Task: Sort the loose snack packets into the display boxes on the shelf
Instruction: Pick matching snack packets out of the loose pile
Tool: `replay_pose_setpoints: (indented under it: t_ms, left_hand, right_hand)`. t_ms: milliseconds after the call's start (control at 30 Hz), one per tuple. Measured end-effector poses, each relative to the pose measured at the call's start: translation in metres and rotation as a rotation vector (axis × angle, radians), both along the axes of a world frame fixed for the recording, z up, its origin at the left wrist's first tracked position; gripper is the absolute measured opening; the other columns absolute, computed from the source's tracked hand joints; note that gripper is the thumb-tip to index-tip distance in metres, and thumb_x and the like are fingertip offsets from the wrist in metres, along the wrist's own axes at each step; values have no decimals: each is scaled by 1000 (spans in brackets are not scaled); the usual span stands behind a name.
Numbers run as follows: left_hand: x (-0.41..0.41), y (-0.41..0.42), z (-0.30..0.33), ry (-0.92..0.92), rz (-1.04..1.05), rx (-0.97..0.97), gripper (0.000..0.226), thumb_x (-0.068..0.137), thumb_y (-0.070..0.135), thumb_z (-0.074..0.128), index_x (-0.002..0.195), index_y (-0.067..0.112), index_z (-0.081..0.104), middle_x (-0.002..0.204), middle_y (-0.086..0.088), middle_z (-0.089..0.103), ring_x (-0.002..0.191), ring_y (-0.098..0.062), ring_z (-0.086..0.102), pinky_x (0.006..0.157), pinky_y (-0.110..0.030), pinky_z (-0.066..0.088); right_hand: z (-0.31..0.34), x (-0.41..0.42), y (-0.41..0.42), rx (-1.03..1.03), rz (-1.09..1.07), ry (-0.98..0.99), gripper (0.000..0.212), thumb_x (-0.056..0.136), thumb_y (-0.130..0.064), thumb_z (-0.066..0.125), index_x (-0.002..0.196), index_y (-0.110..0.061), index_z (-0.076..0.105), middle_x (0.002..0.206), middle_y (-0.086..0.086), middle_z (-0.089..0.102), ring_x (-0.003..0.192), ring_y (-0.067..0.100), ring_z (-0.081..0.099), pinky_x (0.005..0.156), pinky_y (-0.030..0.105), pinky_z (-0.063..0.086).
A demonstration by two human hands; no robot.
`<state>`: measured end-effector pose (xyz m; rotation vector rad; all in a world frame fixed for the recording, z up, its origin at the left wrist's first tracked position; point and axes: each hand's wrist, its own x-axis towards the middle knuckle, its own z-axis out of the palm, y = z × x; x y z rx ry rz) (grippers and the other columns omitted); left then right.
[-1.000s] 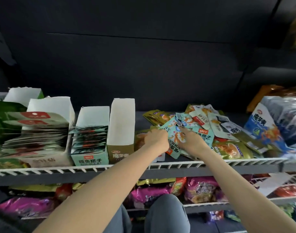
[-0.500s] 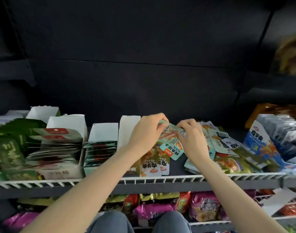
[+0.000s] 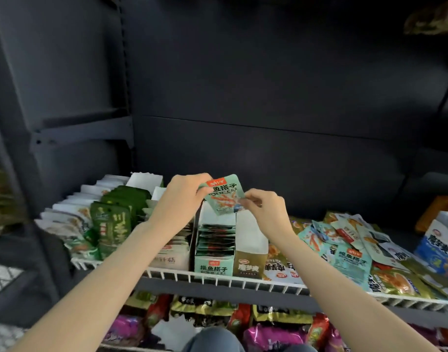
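We hold one mint-green snack packet [image 3: 224, 193] between both hands above the shelf [image 3: 243, 280]. Our left hand [image 3: 182, 196] pinches its upper left edge, and our right hand [image 3: 262, 208] pinches its lower right corner, so neither hand is free. The packet is tilted, its long axis running from upper left down to lower right, its printed face toward us.

What matters for the coming move is that the matching mint-green display box [image 3: 214, 246] sits directly below the packet, its open top just under the packet's lower edge. The packets already in it stand in a row, one behind another. The olive-gold box [image 3: 249, 250] stands touching it on the right, close enough to catch a stray corner. We judge the packet must be squared up first, then lowered straight down. The loose pile [image 3: 357, 250] lies well to the right.
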<state>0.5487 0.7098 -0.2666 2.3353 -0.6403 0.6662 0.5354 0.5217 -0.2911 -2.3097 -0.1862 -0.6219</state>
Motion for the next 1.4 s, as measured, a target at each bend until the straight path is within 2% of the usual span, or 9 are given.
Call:
replay_pose_setpoints:
  t_ms: [167, 233, 300, 400, 533, 833, 1000, 1200, 1400]
  left_hand:
    - [-2, 17, -11, -9, 66, 184, 23, 98, 23, 45, 108, 20, 65, 99, 4, 67, 88, -14, 59, 77, -35, 50]
    - [0, 16, -16, -6, 68, 280, 23, 98, 25, 44, 105, 21, 66, 96, 3, 66, 88, -15, 61, 84, -38, 50]
    - [5, 12, -21, -19, 92, 388, 23, 98, 25, 44, 103, 21, 66, 91, 1, 65, 86, -17, 60, 83, -35, 50]
    - [11, 1, -26, -102, 125, 564, 21, 97, 23, 45, 101, 21, 65, 89, -3, 62, 90, -22, 56, 85, -35, 47]
    - [14, -13, -31, -78, 94, 713, 27, 99, 27, 40, 106, 17, 64, 99, -3, 63, 101, -22, 51, 86, -33, 36]
    - [-4, -69, -31, -21, -57, 405, 30, 96, 34, 43, 120, 23, 58, 118, 7, 61, 110, -13, 49, 94, -32, 37]
    - [-7, -149, -51, 184, -215, 142, 31, 96, 21, 48, 126, 14, 52, 124, -1, 55, 111, -15, 54, 94, -32, 47]
    - [30, -228, -103, 568, -151, 334, 45, 91, 26, 57, 128, 3, 47, 128, -14, 48, 116, -29, 49, 96, -38, 45]
    - [45, -258, -129, 636, 60, 313, 40, 90, 22, 61, 123, 3, 51, 124, -13, 53, 116, -30, 49, 90, -36, 44]
  right_hand:
    - [-15, 6, 16, -104, 30, 98, 18, 92, -24, 59, 96, -13, 73, 91, 4, 71, 82, 17, 61, 69, 29, 45]
    - [-19, 6, 17, -118, 34, 91, 16, 91, -22, 60, 98, -13, 72, 93, -1, 70, 83, 9, 58, 67, 17, 41]
    - [-20, 4, 18, -106, 55, 54, 15, 91, -19, 60, 99, -14, 71, 91, -7, 66, 83, 3, 54, 68, 10, 38]
    - [-22, 3, 19, -92, 74, 26, 15, 91, -17, 58, 99, -16, 71, 89, -10, 64, 84, 3, 54, 79, 20, 43]
    - [-28, 7, 11, -248, 61, 153, 25, 97, -18, 47, 112, -17, 67, 113, -2, 67, 104, 14, 59, 88, 24, 43]
    - [-41, -1, -51, -56, -72, 175, 28, 95, -12, 47, 114, -19, 65, 110, -5, 67, 97, 7, 60, 71, 10, 42]
    - [-68, -3, -117, -47, -279, 264, 31, 92, -10, 49, 118, -17, 63, 116, 1, 66, 103, 18, 61, 80, 23, 44]
    - [-103, 2, -173, -115, -322, 502, 63, 89, -19, 62, 144, -12, 34, 144, 10, 43, 131, 27, 41, 102, 32, 36]
    - [-120, 9, -189, -195, -283, 529, 75, 86, -22, 66, 148, -13, 25, 150, 10, 30, 138, 25, 30, 110, 33, 28]
